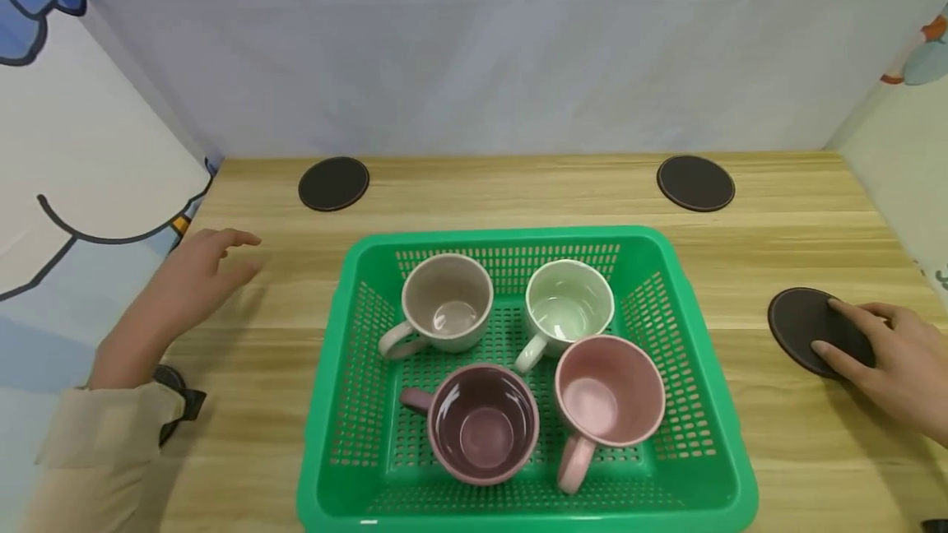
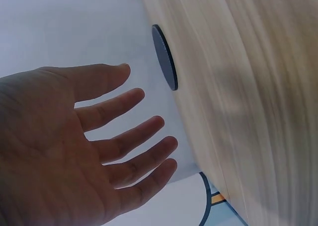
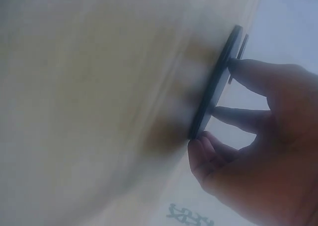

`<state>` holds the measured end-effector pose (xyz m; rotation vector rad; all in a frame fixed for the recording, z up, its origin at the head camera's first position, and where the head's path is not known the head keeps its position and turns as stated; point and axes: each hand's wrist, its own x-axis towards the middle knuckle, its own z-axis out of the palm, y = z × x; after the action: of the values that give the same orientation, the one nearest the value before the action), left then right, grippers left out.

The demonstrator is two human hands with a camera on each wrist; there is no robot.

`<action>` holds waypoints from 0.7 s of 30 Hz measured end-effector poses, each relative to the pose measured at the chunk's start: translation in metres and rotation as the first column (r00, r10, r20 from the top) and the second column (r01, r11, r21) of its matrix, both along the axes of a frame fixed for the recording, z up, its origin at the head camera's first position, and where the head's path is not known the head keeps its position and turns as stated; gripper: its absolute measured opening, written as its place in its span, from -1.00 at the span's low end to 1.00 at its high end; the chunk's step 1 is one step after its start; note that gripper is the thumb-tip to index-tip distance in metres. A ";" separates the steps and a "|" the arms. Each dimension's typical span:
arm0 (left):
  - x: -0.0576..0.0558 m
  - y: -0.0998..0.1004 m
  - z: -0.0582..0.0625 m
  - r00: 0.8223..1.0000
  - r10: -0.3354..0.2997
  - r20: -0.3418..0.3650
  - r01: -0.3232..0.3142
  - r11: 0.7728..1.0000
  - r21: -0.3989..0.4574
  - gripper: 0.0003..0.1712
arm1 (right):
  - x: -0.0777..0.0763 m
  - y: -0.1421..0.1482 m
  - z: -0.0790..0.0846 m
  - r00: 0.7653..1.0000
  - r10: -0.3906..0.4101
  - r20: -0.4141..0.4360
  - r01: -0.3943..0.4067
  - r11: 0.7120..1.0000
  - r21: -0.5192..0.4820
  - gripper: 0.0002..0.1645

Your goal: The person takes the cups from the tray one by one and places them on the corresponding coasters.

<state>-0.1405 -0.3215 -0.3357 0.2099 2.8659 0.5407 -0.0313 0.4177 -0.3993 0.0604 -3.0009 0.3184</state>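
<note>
My right hand (image 1: pixel 899 352) touches a round black coaster (image 1: pixel 800 327) on the right side of the table. In the head view its thumb and index fingertips rest on the coaster's top face. The right wrist view shows the coaster (image 3: pixel 216 87) edge-on, with other fingertips (image 3: pixel 195 149) at its rim. My left hand (image 1: pixel 203 282) hovers over the table's left side, holding nothing, its fingers loosely spread. Nearest it, toward the back edge, lies another black coaster (image 1: pixel 333 183), also visible past the thumb in the left wrist view. A third coaster (image 1: pixel 696 183) lies at the back right.
Between the hands stands a green plastic basket (image 1: pixel 329 401). It holds a beige-grey mug (image 1: pixel 448 303), a pale green mug (image 1: pixel 569 300), a pink mug (image 1: pixel 610 391) and a purple mug (image 1: pixel 484 424). Behind the wooden table (image 1: pixel 511 192) hangs a pale cloth (image 1: pixel 489 48).
</note>
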 end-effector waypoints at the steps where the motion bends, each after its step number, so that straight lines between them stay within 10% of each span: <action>1: 0.003 -0.001 0.000 1.000 0.001 -0.007 -0.002 1.000 -0.009 -0.35 | -0.002 -0.001 0.000 1.000 0.013 -0.005 -0.013 1.000 -0.005 -0.23; 21: 0.062 -0.031 -0.015 0.998 0.064 0.004 -0.064 0.998 -0.001 -0.37 | -0.027 -0.020 0.008 0.992 0.069 0.101 -0.063 0.996 -0.055 -0.24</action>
<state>-0.0780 -0.3526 -0.3503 0.1176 2.8774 0.5516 -0.0584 0.3975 -0.3918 0.1429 -3.0955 0.4189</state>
